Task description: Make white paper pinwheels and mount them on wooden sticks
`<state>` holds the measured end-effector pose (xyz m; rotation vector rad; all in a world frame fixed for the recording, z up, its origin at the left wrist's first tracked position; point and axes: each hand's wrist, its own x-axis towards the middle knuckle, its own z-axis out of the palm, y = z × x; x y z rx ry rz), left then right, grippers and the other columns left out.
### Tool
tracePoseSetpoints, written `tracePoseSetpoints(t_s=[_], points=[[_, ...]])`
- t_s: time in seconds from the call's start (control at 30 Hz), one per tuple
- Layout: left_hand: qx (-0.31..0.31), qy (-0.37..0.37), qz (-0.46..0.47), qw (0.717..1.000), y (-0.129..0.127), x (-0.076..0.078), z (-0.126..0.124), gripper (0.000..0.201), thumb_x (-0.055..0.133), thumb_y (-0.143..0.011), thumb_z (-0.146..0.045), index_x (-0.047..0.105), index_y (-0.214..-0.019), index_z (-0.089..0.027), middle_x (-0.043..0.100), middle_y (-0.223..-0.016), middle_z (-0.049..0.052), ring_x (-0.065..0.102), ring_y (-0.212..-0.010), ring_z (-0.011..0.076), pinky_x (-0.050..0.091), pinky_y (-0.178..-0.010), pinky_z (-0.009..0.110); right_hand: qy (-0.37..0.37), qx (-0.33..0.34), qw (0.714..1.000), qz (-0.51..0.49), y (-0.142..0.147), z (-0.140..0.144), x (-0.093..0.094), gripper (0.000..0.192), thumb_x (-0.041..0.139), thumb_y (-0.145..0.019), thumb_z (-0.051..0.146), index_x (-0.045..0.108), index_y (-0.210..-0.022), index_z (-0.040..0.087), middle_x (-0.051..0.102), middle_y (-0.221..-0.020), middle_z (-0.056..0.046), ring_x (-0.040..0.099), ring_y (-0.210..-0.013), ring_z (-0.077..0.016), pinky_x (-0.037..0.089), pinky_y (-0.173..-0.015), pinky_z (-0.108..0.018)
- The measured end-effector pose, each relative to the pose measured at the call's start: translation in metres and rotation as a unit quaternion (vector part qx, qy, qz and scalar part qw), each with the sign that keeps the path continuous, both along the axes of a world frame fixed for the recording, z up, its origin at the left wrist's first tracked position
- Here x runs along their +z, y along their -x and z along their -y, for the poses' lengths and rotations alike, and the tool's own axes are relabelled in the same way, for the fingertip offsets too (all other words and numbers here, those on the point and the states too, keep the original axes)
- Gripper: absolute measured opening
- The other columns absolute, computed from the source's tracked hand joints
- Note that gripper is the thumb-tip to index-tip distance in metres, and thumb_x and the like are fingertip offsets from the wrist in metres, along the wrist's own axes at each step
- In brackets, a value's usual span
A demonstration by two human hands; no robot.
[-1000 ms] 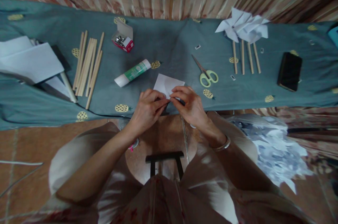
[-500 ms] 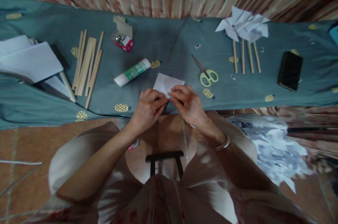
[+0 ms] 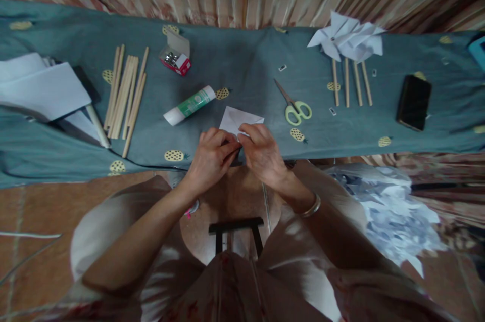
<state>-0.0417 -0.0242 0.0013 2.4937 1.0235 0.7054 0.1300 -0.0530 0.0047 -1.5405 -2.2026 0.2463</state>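
Observation:
A small piece of white paper lies at the front edge of the cloth-covered table, with fold lines showing on it. My left hand pinches its near left part, fingers pressed together. Close beside it, my right hand has its bent fingers closed on the paper's near right part. The fingertips of both hands almost meet and hide the near corner. A glue stick with a green label lies beyond my left hand. Scissors with light green handles lie to the right, blades pointing away.
Wooden sticks and a stack of white paper lie on the left. An open red box of metal pins stands behind the glue stick. Paper pinwheels on sticks and a black phone are on the right. A bag of paper scraps sits below.
My right hand has shifted slightly left, closer to my left hand, and its fingers have curled more over the paper. The left hand has hardly moved.

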Motion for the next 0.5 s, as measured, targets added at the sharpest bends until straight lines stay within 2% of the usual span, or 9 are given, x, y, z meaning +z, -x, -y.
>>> tracePoseSetpoints(t_s=[0.23, 0.4, 0.5], points=[[-0.004, -0.025, -0.015, 1.0, -0.0012, 0.0021, -0.0011, 0.02, 0.054, -0.096, -0.025, 0.072, -0.097, -0.017, 0.067, -0.096, 0.009, 0.053, -0.094, 0.0251, 0.04, -0.076, 0.04, 0.0, 0.012, 1.0, -0.004, 0.0048, -0.0109, -0.0056, 0.025, 0.044, -0.094, 0.009, 0.068, -0.092, 0.02, 0.066, -0.121, -0.011, 0.054, -0.108, -0.0268, 0.048, -0.094, -0.043], [-0.001, -0.022, -0.023, 0.999, -0.0022, 0.0014, -0.0025, 0.019, 0.055, -0.096, -0.026, 0.072, -0.098, -0.019, 0.067, -0.095, 0.008, 0.054, -0.095, 0.0247, 0.04, -0.077, 0.04, 0.011, -0.003, 0.999, -0.038, 0.0037, -0.0097, -0.0086, 0.025, 0.045, -0.094, 0.011, 0.068, -0.092, 0.021, 0.065, -0.122, -0.011, 0.054, -0.11, -0.0275, 0.048, -0.096, -0.046], [0.0, -0.028, -0.02, 0.999, -0.003, 0.0023, -0.0025, 0.018, 0.055, -0.096, -0.026, 0.072, -0.1, -0.02, 0.068, -0.095, 0.008, 0.056, -0.095, 0.0237, 0.04, -0.076, 0.039, -0.013, -0.021, 0.998, -0.062, -0.0024, -0.0076, -0.0068, 0.028, 0.043, -0.093, 0.01, 0.069, -0.094, 0.022, 0.065, -0.122, -0.01, 0.055, -0.11, -0.0263, 0.049, -0.097, -0.046]])
